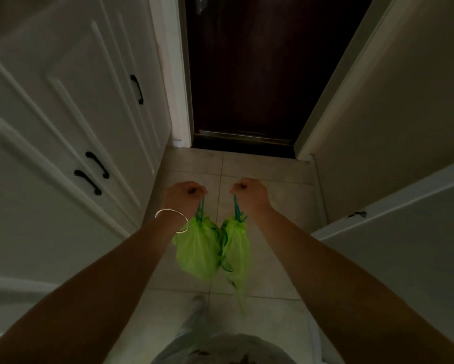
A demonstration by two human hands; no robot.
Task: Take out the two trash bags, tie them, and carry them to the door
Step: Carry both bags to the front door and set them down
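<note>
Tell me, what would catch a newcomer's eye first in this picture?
Two bright green trash bags hang side by side in mid-frame above the pale tiled floor: the left bag dangles by its teal drawstring from the left hand, the right bag from the right hand. Straight ahead stands a dark brown door, and a silver bangle glints on the left wrist.

Curled fingers of left hand and right hand concealing teal drawstring loops, dark brown door top cropped beyond them
</note>
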